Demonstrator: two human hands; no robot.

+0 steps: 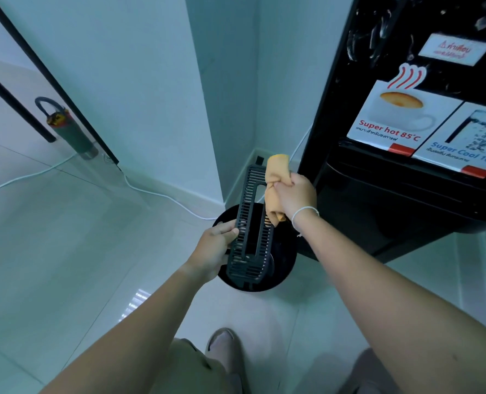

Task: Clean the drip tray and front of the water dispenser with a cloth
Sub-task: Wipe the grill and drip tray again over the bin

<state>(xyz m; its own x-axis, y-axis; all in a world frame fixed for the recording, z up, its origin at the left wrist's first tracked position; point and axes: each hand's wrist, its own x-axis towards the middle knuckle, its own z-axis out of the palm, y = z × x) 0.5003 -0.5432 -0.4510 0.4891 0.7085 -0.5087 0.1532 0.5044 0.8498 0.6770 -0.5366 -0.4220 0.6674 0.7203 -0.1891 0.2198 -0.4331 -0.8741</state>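
Note:
My left hand (214, 248) grips the lower left edge of a black slotted drip tray grate (250, 220), held tilted lengthwise in the air. My right hand (294, 194) is shut on a bunched orange cloth (276, 177), pressed against the grate's upper right edge. The black water dispenser (406, 166) stands at the right, its front bearing hot and cool stickers and smudges on the glossy panel.
A round black bin (284, 263) sits on the tiled floor directly under the grate. A white cable (156, 191) runs along the wall base. A green cylinder with a black handle (68, 126) stands at the left by black frame bars. My feet show at the bottom.

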